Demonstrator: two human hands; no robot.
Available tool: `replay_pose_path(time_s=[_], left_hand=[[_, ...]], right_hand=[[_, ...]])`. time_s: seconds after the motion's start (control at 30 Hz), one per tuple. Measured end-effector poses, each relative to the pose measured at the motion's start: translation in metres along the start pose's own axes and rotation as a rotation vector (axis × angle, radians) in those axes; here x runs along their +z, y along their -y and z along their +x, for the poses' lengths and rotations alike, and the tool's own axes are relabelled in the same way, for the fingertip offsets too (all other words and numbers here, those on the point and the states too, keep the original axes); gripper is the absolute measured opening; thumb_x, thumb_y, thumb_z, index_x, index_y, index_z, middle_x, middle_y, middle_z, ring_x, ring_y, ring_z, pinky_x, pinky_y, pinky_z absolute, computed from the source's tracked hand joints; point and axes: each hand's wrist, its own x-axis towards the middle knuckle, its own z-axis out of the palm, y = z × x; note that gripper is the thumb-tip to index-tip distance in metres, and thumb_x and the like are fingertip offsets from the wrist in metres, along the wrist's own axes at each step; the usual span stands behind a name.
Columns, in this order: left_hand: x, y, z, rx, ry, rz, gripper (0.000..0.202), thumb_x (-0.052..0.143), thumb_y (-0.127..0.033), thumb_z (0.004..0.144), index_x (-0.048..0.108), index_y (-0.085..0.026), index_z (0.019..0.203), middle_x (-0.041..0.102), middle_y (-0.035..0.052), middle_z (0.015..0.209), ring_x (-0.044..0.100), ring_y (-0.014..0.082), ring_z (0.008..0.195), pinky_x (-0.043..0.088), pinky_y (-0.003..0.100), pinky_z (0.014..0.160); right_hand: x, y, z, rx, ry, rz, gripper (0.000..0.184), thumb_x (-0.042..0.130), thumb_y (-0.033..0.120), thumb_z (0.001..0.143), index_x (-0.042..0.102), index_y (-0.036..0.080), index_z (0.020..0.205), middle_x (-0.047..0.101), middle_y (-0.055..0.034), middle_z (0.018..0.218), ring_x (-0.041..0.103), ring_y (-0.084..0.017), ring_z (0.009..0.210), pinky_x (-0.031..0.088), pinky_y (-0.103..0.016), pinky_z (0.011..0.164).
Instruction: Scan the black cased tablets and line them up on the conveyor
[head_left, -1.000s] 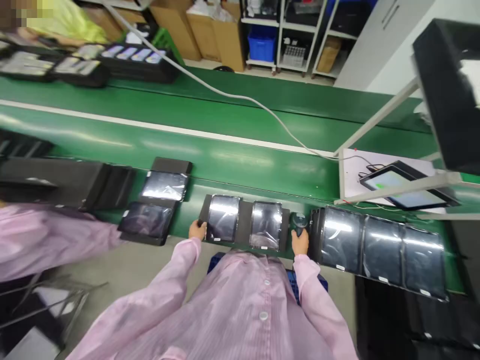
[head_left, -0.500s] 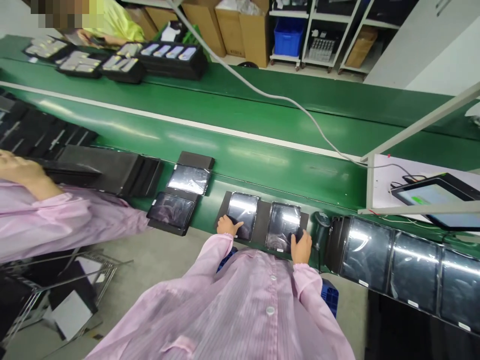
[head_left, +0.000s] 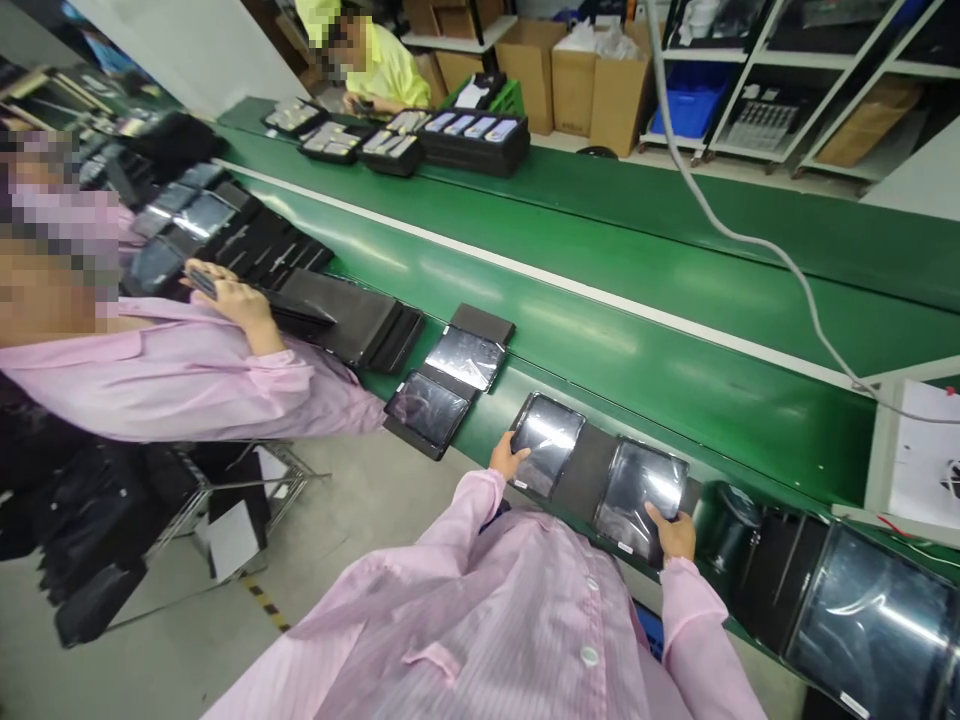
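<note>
A black tray (head_left: 586,474) lies on the near edge of the green belt and carries two dark, glossy tablets. My left hand (head_left: 508,460) grips the near left edge of the left tablet (head_left: 547,440), thumb on its screen. My right hand (head_left: 673,536) holds the near right corner of the right tablet (head_left: 642,486), thumb on the glass. A black handheld scanner (head_left: 726,520) stands just right of my right hand, untouched.
Another tray with two tablets (head_left: 450,385) sits to the left. A co-worker's hand (head_left: 232,300) in a pink sleeve rests on stacked black trays (head_left: 352,320). More wrapped tablets (head_left: 870,620) stand at right. A grey cable (head_left: 750,240) crosses the belt (head_left: 600,330).
My view has swung left. My right hand left the scanner and moved onto the right tablet. My left hand shifted from the tray's left end onto the left tablet.
</note>
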Motion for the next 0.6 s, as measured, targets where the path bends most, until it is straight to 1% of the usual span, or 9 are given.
replay_pose_path(time_s=[0.07,0.1,0.17,0.2,0.3,0.4,0.47,0.53,0.6], left_hand=[[-0.011,0.011,0.010,0.036,-0.047,0.016,0.053,0.074,-0.022,0.081,0.061,-0.015,0.132,0.071,0.0123,0.119,0.065,0.0291,0.115,0.048,0.044,0.108],[-0.015,0.015,0.015,0.041,-0.076,0.068,0.055,0.074,-0.022,0.081,0.061,-0.015,0.134,0.070,0.0136,0.121,0.062,0.0310,0.119,0.045,0.046,0.112],[-0.019,0.021,0.022,0.025,-0.120,0.185,0.057,0.075,-0.023,0.081,0.062,-0.013,0.135,0.068,0.0161,0.123,0.058,0.0342,0.126,0.040,0.050,0.117],[-0.019,0.023,0.025,0.013,-0.131,0.222,0.057,0.075,-0.023,0.081,0.062,-0.013,0.136,0.066,0.0171,0.125,0.057,0.0348,0.128,0.039,0.051,0.119],[-0.016,0.025,0.029,-0.015,-0.122,0.228,0.058,0.073,-0.022,0.083,0.060,-0.012,0.138,0.062,0.0189,0.134,0.055,0.0331,0.133,0.038,0.049,0.121],[-0.014,0.024,0.030,-0.057,-0.072,0.220,0.059,0.072,-0.021,0.085,0.057,-0.008,0.141,0.061,0.0219,0.139,0.057,0.0318,0.135,0.038,0.045,0.122],[-0.014,0.022,0.031,-0.078,-0.050,0.237,0.058,0.073,-0.021,0.086,0.057,-0.008,0.140,0.063,0.0224,0.138,0.059,0.0320,0.134,0.040,0.044,0.120],[-0.013,0.019,0.030,-0.085,-0.038,0.252,0.056,0.075,-0.022,0.085,0.060,-0.008,0.138,0.065,0.0219,0.136,0.061,0.0321,0.131,0.042,0.043,0.118],[-0.011,0.017,0.028,-0.091,-0.027,0.265,0.054,0.076,-0.022,0.086,0.061,-0.009,0.136,0.066,0.0220,0.135,0.062,0.0323,0.130,0.044,0.043,0.116]], right_hand=[[-0.006,-0.002,-0.007,0.018,0.062,0.202,0.069,0.077,0.076,0.051,0.070,0.017,0.087,0.074,-0.0109,0.087,0.067,-0.031,0.089,0.052,-0.045,0.086],[-0.008,-0.002,-0.013,0.022,0.077,0.291,0.066,0.076,0.075,0.056,0.070,0.018,0.088,0.073,-0.0070,0.085,0.067,-0.027,0.087,0.052,-0.042,0.085],[-0.004,0.003,-0.028,0.027,0.122,0.442,0.062,0.079,0.071,0.060,0.069,0.018,0.091,0.074,-0.0036,0.085,0.066,-0.022,0.084,0.052,-0.037,0.083],[0.002,0.006,-0.035,0.039,0.159,0.497,0.061,0.081,0.068,0.060,0.068,0.018,0.094,0.074,-0.0031,0.086,0.066,-0.021,0.083,0.053,-0.035,0.082],[0.034,0.019,-0.050,0.088,0.247,0.592,0.062,0.084,0.064,0.060,0.067,0.018,0.098,0.075,-0.0029,0.086,0.068,-0.020,0.083,0.054,-0.034,0.080],[0.075,0.029,-0.055,0.093,0.270,0.607,0.060,0.082,0.064,0.059,0.066,0.019,0.094,0.074,-0.0025,0.085,0.066,-0.019,0.082,0.053,-0.033,0.080],[0.096,0.031,-0.053,0.090,0.272,0.591,0.058,0.080,0.064,0.059,0.066,0.019,0.091,0.072,-0.0017,0.081,0.065,-0.018,0.080,0.052,-0.033,0.079],[0.107,0.030,-0.050,0.098,0.261,0.576,0.057,0.079,0.064,0.059,0.066,0.019,0.091,0.071,-0.0011,0.079,0.064,-0.018,0.079,0.052,-0.033,0.079],[0.110,0.027,-0.048,0.102,0.247,0.560,0.058,0.079,0.064,0.058,0.067,0.019,0.092,0.072,-0.0019,0.082,0.064,-0.018,0.080,0.052,-0.033,0.081]])
